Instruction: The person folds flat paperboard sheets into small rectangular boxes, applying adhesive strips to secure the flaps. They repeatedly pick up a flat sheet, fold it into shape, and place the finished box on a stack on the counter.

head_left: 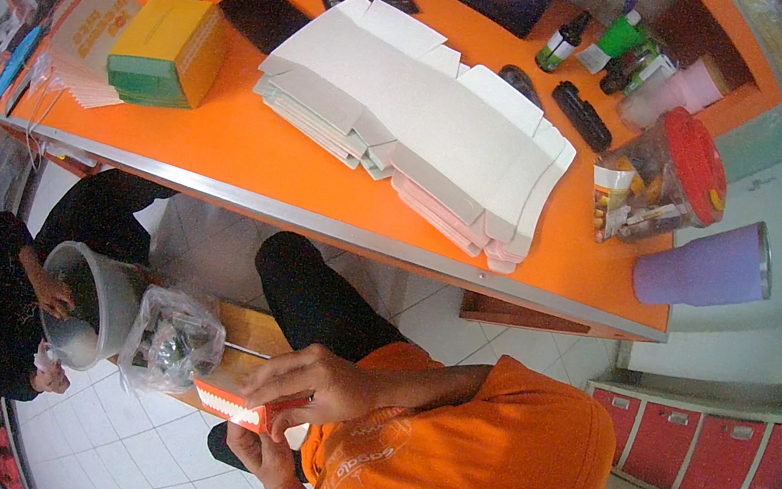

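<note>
A small orange-red box [228, 404] with a white jagged strip along its side is between my two hands, in front of my orange shirt. My right hand [314, 387] grips it from above, its fingers bent over the end. Beneath it, my left hand [263, 456] pinches the lower edge. What the box holds is not visible. A clear plastic bag [180, 339] with shiny contents rests beside it on a wooden bench [251, 333].
Flat white cartons [413, 96] lie stacked on the orange desk [223, 154]. A yellow-green box [167, 49], red-lidded jar [695, 169] and purple tumbler [706, 266] stand there too. On the left, a person in black has a hand at a grey bucket [114, 304].
</note>
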The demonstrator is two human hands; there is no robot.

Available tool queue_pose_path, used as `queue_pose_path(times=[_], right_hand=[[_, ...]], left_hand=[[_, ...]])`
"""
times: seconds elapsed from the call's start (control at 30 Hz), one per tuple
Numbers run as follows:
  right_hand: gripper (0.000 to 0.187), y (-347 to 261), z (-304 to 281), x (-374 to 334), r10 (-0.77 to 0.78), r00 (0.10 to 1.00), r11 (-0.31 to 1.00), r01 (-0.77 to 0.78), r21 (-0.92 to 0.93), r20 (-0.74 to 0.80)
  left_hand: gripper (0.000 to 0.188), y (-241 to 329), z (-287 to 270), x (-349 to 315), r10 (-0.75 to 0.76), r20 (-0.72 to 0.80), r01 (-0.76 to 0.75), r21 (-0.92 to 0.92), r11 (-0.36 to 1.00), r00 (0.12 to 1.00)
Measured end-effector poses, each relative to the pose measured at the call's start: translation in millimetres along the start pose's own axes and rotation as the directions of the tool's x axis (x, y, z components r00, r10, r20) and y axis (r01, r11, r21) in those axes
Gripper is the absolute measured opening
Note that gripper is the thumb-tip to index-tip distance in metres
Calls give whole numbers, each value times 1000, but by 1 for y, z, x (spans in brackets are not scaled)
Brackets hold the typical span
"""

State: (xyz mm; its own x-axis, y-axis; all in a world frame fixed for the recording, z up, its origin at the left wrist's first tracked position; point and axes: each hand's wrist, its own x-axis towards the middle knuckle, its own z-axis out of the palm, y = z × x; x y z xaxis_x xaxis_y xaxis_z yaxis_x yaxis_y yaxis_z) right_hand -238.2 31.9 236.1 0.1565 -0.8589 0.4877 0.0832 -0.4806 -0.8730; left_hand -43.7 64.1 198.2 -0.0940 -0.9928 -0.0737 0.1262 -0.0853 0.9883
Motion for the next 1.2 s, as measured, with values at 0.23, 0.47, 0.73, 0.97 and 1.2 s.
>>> queue_pose_path(times=[0.23, 0.47, 0.73, 0.97, 1.2], right_hand=[[39, -3, -2, 0, 64, 995, 987, -74, 140, 74], [36, -4, -3, 2, -29, 998, 999, 27, 47, 48], [38, -9, -6, 4, 19, 997, 998, -23, 57, 75], [38, 0, -2, 3, 165, 986, 986, -164, 10, -11], [38, 7, -8, 5, 281, 959, 957, -282, 63, 22]], left_hand=[[33, -13, -15, -1, 0, -35, 0, 20, 1000, 999], [27, 46, 27, 8, -41, 32, 43, -43, 998, 999], [17, 30, 29, 3, 31, -142, -20, 82, 996, 989], [56, 52, 41, 0, -116, -64, 122, 102, 987, 991], [72, 23, 20, 5, -146, 142, 141, 41, 989, 979]])
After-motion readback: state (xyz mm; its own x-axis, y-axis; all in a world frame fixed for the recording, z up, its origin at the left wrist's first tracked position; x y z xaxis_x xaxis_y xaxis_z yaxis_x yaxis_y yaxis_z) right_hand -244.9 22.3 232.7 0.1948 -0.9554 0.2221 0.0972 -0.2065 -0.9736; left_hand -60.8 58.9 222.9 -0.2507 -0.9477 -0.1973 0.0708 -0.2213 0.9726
